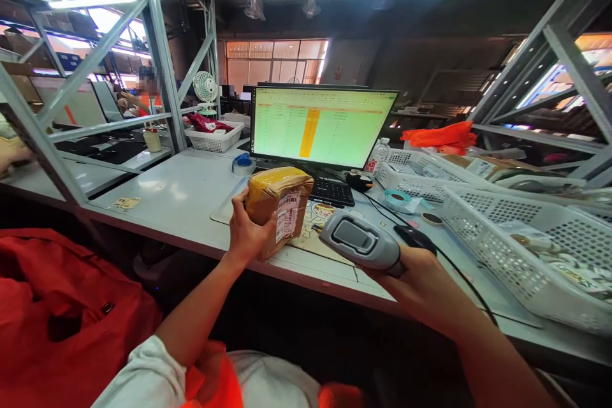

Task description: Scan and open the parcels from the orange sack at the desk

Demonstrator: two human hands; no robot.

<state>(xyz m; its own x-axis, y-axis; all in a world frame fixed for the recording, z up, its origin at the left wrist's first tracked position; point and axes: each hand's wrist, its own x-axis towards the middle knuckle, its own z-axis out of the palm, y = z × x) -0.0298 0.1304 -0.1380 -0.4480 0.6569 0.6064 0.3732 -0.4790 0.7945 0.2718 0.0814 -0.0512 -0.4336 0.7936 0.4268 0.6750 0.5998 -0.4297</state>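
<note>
Your left hand (251, 233) grips a brown cardboard box (268, 199) at the near front edge of the desk (162, 188), its thumb pressed against the side facing you and the other fingers curled round the left side, partly hidden. The box stands slightly tilted, with yellow tape (282, 176) across its top and a white barcode label (288, 215) on the side turned towards your right; whether its base touches the desktop you cannot tell from this angle. Your right hand (415, 274) is closed round the handle of a grey handheld scanner (358, 239), whose head points left towards the label, near the box but apart from it. Those fingers are mostly hidden below the scanner, so whether one presses a trigger cannot be told. Behind the box, a lit monitor (325, 124) shows a spreadsheet with an orange column, and a black keyboard (332, 192) lies in front of it, with a dark mouse (358, 180) just beside. To your right, a white perforated basket (497, 245) holds small items, and a teal tape roll (398, 201) lies between it and the keyboard. Beyond the metal frame (155, 44) on your left, another person (150, 95) is partly visible.
</note>
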